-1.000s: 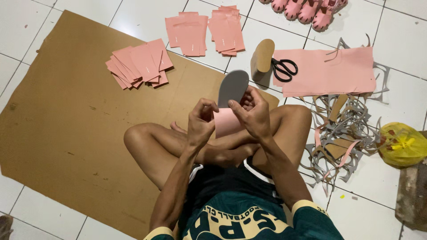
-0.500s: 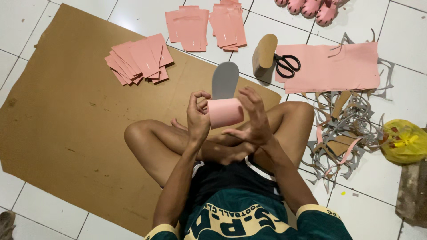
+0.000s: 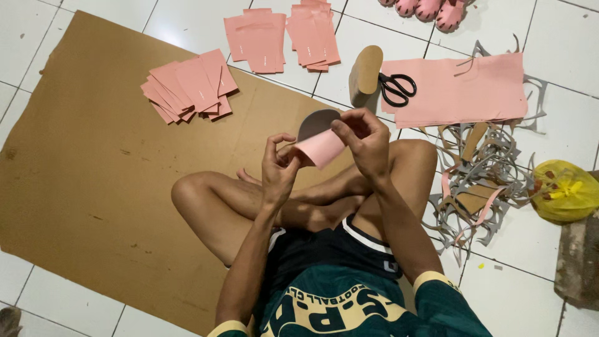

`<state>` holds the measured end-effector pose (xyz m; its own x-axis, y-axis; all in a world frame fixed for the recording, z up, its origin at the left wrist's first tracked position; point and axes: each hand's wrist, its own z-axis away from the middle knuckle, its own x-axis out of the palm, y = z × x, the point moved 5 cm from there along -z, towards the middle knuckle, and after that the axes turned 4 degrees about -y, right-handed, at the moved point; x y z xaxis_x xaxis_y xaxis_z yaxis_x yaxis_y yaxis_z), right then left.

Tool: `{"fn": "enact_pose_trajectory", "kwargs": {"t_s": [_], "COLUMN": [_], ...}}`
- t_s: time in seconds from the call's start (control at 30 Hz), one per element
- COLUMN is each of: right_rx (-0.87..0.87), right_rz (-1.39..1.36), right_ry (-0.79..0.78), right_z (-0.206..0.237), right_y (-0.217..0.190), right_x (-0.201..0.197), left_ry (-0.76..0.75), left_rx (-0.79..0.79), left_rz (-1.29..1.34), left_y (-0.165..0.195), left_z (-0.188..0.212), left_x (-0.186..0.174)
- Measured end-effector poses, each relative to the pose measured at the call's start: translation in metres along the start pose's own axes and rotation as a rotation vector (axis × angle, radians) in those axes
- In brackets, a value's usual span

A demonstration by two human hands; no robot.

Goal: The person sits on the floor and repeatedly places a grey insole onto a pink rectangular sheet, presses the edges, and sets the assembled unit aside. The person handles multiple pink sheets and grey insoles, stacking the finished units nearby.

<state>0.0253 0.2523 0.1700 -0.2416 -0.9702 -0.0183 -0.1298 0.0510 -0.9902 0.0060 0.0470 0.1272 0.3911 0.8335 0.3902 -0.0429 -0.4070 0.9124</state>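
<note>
A person sits cross-legged on the floor, and both hands are up in the middle of the frame. The left hand (image 3: 279,163) pinches the low end of a pink piece (image 3: 320,148) that is bent into a curve. The right hand (image 3: 364,138) is closed on its upper edge, where the pink piece meets a grey sole shape (image 3: 315,121). So both hands are shut on the same small bundle, held in the air above the knees.

To do this well, the pink piece should wrap snug on the grey shape, with its edges lined up. The fingers should press flat and slide along the edge, not bunch it. It looks soft, so a gentle, even push seems best.

Stacks of pink pieces (image 3: 190,85) lie at the upper left on brown cardboard (image 3: 75,175). Black scissors (image 3: 395,87) rest on a big pink sheet (image 3: 462,90) at the upper right. Grey scraps (image 3: 477,181) lie at the right.
</note>
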Motion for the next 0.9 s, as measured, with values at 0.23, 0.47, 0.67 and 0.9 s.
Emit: {"fn": "enact_pose_trajectory", "kwargs": {"t_s": [0.23,0.47,0.67,0.9], "right_rx": [0.030,0.131,-0.005,0.171], "right_rz": [-0.052,-0.196,0.290,-0.287], "right_ry": [-0.201,-0.317,-0.174,0.003], "right_z": [0.017,0.037,0.033,0.041], "right_y": [-0.016,-0.025,-0.026,0.019], "right_x": [0.012,0.032,0.028,0.023], "left_ry": [0.126,0.074,0.059,0.083], "left_rx": [0.148,0.277,0.290,0.346], "left_rz": [-0.190,-0.024,-0.262,-0.281], "left_y": [-0.004,0.006,0.007,0.007], "left_z": [-0.003,-0.007,-0.004,-0.005], "left_x": [-0.015,-0.015,-0.009,-0.007]}}
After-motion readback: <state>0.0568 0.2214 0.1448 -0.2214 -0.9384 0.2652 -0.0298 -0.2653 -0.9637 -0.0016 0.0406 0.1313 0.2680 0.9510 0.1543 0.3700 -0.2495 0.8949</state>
